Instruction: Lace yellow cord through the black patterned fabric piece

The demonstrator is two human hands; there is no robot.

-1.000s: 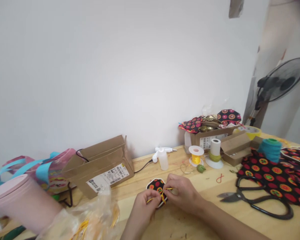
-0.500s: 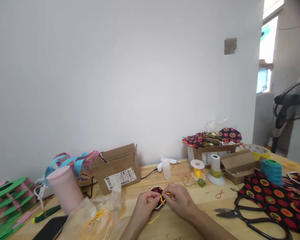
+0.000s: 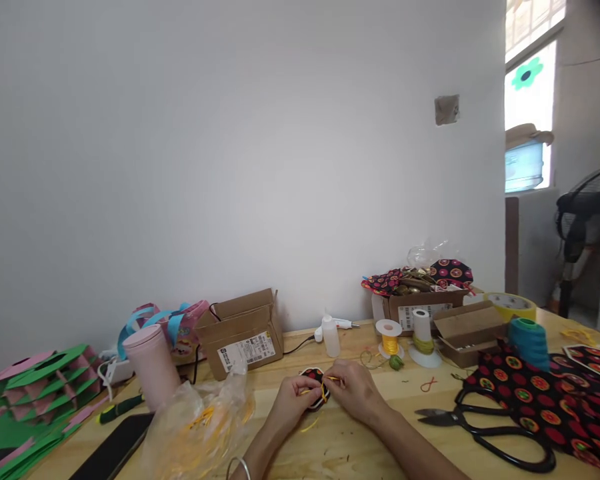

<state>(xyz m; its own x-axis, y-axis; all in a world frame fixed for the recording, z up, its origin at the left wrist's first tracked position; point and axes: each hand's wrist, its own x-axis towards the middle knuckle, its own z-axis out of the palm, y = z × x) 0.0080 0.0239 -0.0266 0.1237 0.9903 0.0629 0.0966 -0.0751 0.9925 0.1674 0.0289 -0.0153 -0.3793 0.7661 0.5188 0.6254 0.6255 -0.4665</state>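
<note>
2 nearly closed hands (image 3: 356, 392) pinch yellow cord (image 3: 323, 389) at a pale-edged, dark patterned patch (image 3: 309, 376) over the wooden table (image 3: 350, 443).

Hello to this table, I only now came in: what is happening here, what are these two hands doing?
A person's left hand and right hand pinch a yellow cord over a small dark patterned piece with a pale edge. One loose cord end trails below it. The scissors lie to the right, not in use, and a spool of yellow thread stands behind the hands.
</note>
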